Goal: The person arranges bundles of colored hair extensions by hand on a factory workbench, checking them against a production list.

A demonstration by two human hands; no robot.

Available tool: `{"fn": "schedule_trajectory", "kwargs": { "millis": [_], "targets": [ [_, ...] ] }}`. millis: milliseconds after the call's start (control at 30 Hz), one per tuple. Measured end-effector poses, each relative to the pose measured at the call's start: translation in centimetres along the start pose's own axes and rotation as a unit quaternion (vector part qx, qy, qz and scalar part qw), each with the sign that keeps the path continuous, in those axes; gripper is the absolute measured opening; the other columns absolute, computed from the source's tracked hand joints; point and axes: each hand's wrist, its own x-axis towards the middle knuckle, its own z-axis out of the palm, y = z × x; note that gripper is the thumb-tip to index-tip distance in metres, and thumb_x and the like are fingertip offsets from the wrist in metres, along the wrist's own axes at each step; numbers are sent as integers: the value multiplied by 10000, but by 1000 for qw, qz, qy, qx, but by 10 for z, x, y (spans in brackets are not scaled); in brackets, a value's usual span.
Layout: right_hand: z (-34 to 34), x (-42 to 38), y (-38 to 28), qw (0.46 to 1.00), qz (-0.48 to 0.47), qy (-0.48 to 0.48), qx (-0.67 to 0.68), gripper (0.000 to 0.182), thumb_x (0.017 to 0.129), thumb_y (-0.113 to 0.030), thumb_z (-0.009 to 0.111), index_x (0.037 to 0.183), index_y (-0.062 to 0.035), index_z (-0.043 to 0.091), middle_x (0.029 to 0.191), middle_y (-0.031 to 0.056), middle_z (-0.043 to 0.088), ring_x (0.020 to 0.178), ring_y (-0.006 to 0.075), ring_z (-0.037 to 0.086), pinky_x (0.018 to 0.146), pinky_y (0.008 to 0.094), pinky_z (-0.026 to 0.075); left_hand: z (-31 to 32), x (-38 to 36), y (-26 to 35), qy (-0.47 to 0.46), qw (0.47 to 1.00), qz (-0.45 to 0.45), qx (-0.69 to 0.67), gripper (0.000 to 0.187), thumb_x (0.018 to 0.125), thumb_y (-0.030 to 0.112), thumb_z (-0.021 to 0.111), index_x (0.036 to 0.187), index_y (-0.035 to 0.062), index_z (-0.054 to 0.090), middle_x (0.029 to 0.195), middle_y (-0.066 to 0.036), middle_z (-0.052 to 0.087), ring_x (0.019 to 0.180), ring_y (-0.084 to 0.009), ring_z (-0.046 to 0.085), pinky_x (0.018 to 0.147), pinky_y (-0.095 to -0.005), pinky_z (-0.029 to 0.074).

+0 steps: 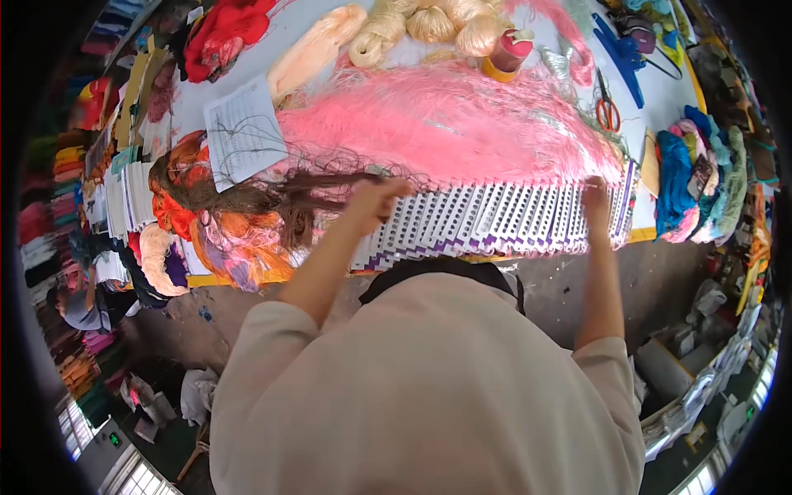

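Note:
A long row of white cards with punched holes [495,216] lies overlapped along the table's near edge, purple showing along the lower ends. Loose pink thread [429,124] spreads out from the cards' far ends. My left hand [375,202] is at the row's left end with its fingers curled; what they hold, if anything, is hidden. Dark brown thread [326,188] reaches to the back of that hand from the left. Near the row's right end is my right hand [596,202], over the cards, its fingers smeared by motion.
A written paper sheet [243,132] lies left, beside orange thread [227,239]. Cream skeins [433,25], a thread cone [509,54], orange-handled scissors [607,114] and a blue tool [620,58] are farther back. Blue skeins [676,177] sit at the right edge.

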Motion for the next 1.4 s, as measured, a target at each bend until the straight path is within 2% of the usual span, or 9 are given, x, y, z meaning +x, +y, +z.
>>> {"fn": "schedule_trajectory", "kwargs": {
  "millis": [133, 200, 467, 733, 867, 933, 1167, 1333, 1400],
  "targets": [
    [130, -26, -91, 967, -12, -251, 34, 160, 943, -249, 540, 1011, -111, 584, 723, 105, 650, 552, 190, 616, 556, 352, 488, 62, 73, -58, 103, 948, -13, 300, 232, 805, 218, 686, 791, -13, 707, 693, -74, 675, 465, -123, 558, 427, -284, 410],
    [159, -23, -97, 941, 11, -333, 64, 146, 932, -231, 542, 992, -104, 582, 718, 125, 647, 580, 257, 630, 566, 375, 483, 70, 96, -72, 132, 856, 64, 496, 234, 813, 222, 677, 799, -10, 695, 681, -94, 671, 523, -156, 634, 478, -304, 462],
    [181, -15, -87, 907, 24, -410, 91, 125, 929, -199, 539, 986, -88, 540, 661, 109, 604, 588, 235, 611, 576, 376, 473, 84, 89, -56, 12, 991, -41, 127, 95, 895, 112, 593, 826, 47, 599, 571, 18, 466, 440, -78, 370, 423, -267, 258],
    [179, -6, -88, 859, 144, -464, 164, 101, 925, -113, 566, 996, -59, 519, 672, 59, 578, 563, 133, 577, 525, 281, 473, 80, 100, -56, -2, 977, -51, 206, 112, 877, 127, 593, 816, 36, 616, 554, 2, 510, 422, -92, 372, 417, -266, 277],
    [182, -7, -76, 858, 163, -445, 197, 95, 921, -107, 566, 994, -58, 531, 680, 51, 586, 585, 118, 579, 532, 261, 475, 73, 87, -42, 78, 864, 180, 463, 122, 861, 132, 609, 893, 23, 654, 637, -24, 618, 442, -74, 399, 420, -236, 316],
    [182, -7, -74, 851, 187, -440, 220, 91, 915, -98, 564, 987, -47, 540, 682, 51, 591, 604, 107, 581, 537, 256, 476, 74, 78, -35, 104, 977, 77, 171, 160, 841, 169, 612, 826, 33, 693, 705, -16, 669, 522, -84, 490, 487, -245, 382],
    [186, -17, -70, 875, 134, -429, 179, 71, 910, -85, 563, 960, -36, 549, 719, 44, 618, 619, 101, 581, 565, 247, 472, 92, 68, -38, -82, 992, -49, -86, 201, 857, 121, 603, 1023, 20, 656, 750, -86, 669, 474, -62, 445, 424, -216, 307],
    [174, -16, -83, 844, 181, -412, 292, 146, 894, -85, 608, 1003, 12, 592, 749, 27, 627, 623, 91, 552, 582, 229, 450, 114, 65, -37, -66, 985, -27, 159, 264, 880, 154, 575, 1093, 6, 629, 747, -80, 676, 408, -79, 427, 374, -250, 312],
    [174, -13, -76, 818, 204, -429, 324, 201, 880, -119, 663, 1031, 3, 610, 758, 7, 623, 617, 82, 528, 560, 223, 428, 112, 68, -39, -25, 925, 28, 378, 230, 891, 194, 583, 988, 2, 667, 715, -64, 677, 426, -91, 488, 393, -261, 372]
  ]
}}
